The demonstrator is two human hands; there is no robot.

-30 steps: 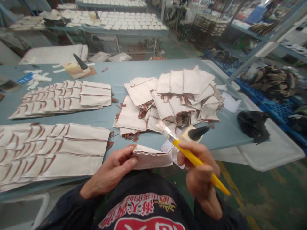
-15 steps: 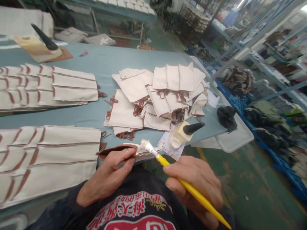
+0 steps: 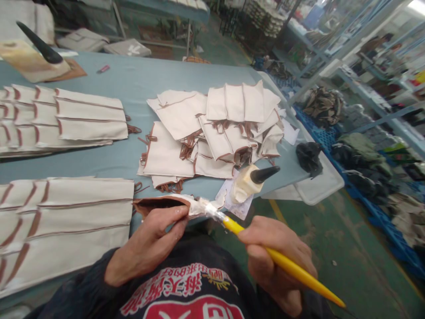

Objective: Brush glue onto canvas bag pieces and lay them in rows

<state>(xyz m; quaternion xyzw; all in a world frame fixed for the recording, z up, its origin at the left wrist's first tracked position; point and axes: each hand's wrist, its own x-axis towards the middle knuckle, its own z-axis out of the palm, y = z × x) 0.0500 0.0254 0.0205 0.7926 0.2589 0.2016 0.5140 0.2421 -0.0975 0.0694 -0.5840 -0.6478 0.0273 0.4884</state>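
My left hand is closed on a cream cloth pouch with brown trim, holding it at the near edge of the blue table. In my right hand I grip a yellow-handled brush. The brush's white bristle tip touches the pouch's right end. Just beyond the brush a glue bottle with a black nozzle lies on a scrap of paper.
A loose heap of cream pouches fills the table's middle. Two overlapped rows of pouches lie to the left. A second black-nozzled bottle sits far left. Right of the table are a black bag, a white tray and blue pallets.
The brush came down from mid-air to the pouch's end. My left hand turned the pouch so its brown inside shows. The view swung to the right.
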